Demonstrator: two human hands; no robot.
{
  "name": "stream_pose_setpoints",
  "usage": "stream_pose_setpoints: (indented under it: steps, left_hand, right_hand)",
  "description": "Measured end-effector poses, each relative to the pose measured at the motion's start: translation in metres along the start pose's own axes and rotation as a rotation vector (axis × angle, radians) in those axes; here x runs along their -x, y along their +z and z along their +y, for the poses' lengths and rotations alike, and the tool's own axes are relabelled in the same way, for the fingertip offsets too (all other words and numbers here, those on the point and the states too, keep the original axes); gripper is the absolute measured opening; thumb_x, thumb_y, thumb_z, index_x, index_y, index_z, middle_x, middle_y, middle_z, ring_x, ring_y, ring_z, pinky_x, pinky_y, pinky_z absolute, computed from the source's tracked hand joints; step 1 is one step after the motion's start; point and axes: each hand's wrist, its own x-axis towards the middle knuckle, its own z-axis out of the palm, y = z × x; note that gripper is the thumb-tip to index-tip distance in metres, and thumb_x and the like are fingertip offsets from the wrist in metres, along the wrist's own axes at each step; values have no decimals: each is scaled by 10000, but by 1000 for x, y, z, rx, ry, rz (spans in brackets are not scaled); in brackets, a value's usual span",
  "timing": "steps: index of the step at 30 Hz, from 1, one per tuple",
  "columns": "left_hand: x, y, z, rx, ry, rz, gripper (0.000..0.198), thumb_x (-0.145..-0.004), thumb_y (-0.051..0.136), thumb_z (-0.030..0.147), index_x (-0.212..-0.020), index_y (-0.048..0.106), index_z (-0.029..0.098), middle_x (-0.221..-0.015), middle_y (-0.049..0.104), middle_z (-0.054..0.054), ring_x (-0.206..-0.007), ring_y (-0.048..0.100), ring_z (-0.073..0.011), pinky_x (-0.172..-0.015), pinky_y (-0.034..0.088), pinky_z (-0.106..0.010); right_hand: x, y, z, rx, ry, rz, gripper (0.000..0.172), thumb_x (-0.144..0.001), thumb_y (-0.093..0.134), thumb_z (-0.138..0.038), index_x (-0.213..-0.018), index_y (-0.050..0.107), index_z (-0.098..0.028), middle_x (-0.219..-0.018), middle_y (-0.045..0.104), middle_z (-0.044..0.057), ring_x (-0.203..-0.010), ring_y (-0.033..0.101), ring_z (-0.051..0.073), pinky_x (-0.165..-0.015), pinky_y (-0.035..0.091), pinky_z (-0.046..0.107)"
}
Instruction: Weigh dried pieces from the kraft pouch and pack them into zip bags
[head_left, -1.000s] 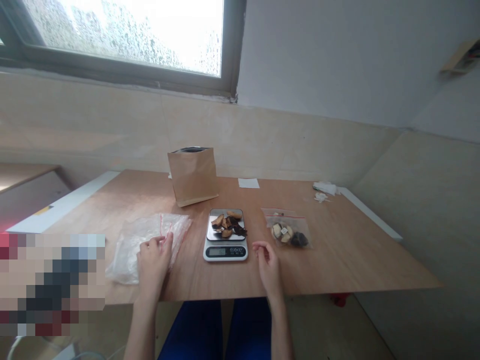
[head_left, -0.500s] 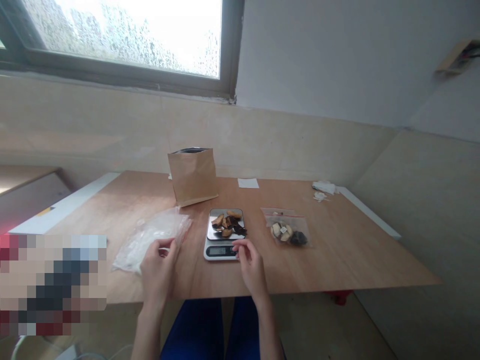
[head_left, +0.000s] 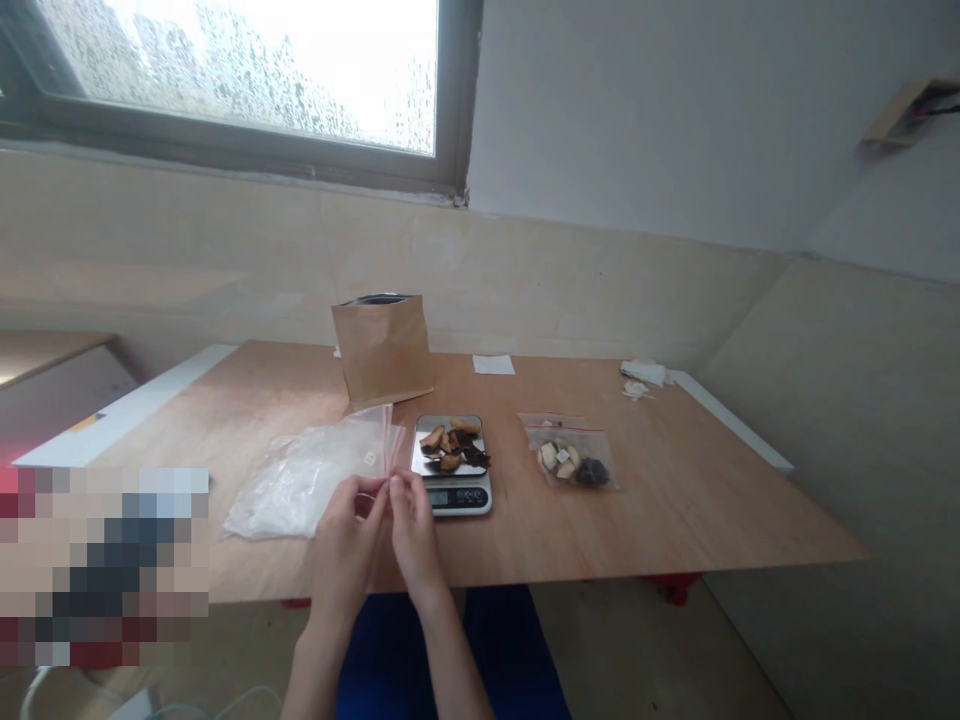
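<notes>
presently the left hand (head_left: 346, 532) and right hand (head_left: 414, 530) meet over the near edge of the worktop (head_left: 600, 530), each grip pinched on one clear zip bag (head_left: 379, 452). it is held raised between the bag pile (head_left: 285, 490) and the scale (head_left: 454, 496).

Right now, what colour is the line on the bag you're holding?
Red zip line on the clear plastic bag; head view shows it best.

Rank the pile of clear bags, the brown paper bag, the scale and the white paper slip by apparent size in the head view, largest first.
1. pile of clear bags, though it lies nearest the camera
2. brown paper bag
3. scale, only slightly smaller than the paper bag
4. white paper slip, clearly smallest and farthest back
</notes>
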Motion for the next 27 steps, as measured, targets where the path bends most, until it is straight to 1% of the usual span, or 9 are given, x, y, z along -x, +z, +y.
stream_pose_setpoints:
  steps: [3,6,11,15,18,21,23,24,27]
  left_hand:
    - [-2,-4,-7,51,-6,-38,322,-755,503,509,-800,579,200,-802,652,-43,-734,613,-199,-689,474,-321]
    - [-5,-8,-14,80,-3,-56,310,-750,511,492,-813,576,195,-830,652,-51,-782,611,-207,-741,469,-334]
    - [-12,-17,-22,-31,-1,87,294,-738,506,483,-791,559,198,-794,621,-46,-734,583,-203,-710,460,-336]
    - [-23,-19,-27,-149,42,188,246,-757,461,438,-770,527,201,-786,592,-46,-674,550,-194,-666,446,-340]
    - [-28,-15,-26,-144,12,136,254,-768,451,427,-812,528,189,-843,593,-64,-702,563,-201,-663,457,-347]
    - [-21,-11,-14,-87,-5,217,288,-791,450,441,-893,527,183,-926,589,-73,-778,580,-204,-682,469,-335]
    - [-11,-9,-3,-36,34,278,264,-814,437,443,-853,519,196,-859,591,-43,-751,579,-186,-672,463,-309]
    - [-6,-8,2,3,72,216,256,-827,424,438,-808,516,200,-786,586,-23,-717,577,-175,-655,459,-293]
    - [7,-5,14,110,228,-84,272,-861,378,410,-761,528,206,-684,571,-3,-679,570,-159,-635,453,-264]
  right_hand:
    - [-11,10,5,-26,11,75,284,-792,534,-439,-888,555,-173,-863,658,58,-819,637,181,-741,507,281]
    - [-19,13,7,-17,19,80,226,-781,544,-387,-787,567,-162,-765,636,32,-746,615,164,-703,486,263]
    - [-21,9,6,-1,5,114,194,-764,560,-352,-744,548,-160,-715,614,21,-699,599,159,-686,470,268]
    - [-9,3,-12,55,-65,136,214,-797,540,-375,-760,551,-164,-723,614,19,-705,597,157,-683,467,261]
    - [3,-3,-34,172,-133,140,223,-820,533,-377,-775,577,-163,-723,617,16,-692,578,146,-672,457,250]
    - [12,-7,-51,276,-213,220,219,-823,545,-370,-766,595,-165,-721,612,12,-657,547,132,-656,446,243]
    - [15,-7,-56,292,-251,277,217,-820,556,-370,-769,609,-165,-724,607,11,-651,537,128,-650,446,241]
    - [16,-7,-57,283,-260,287,218,-819,559,-372,-778,617,-166,-731,606,13,-657,539,128,-649,449,241]
    - [18,-3,-57,230,-262,220,225,-828,554,-370,-821,652,-167,-791,603,29,-728,569,142,-678,468,248]
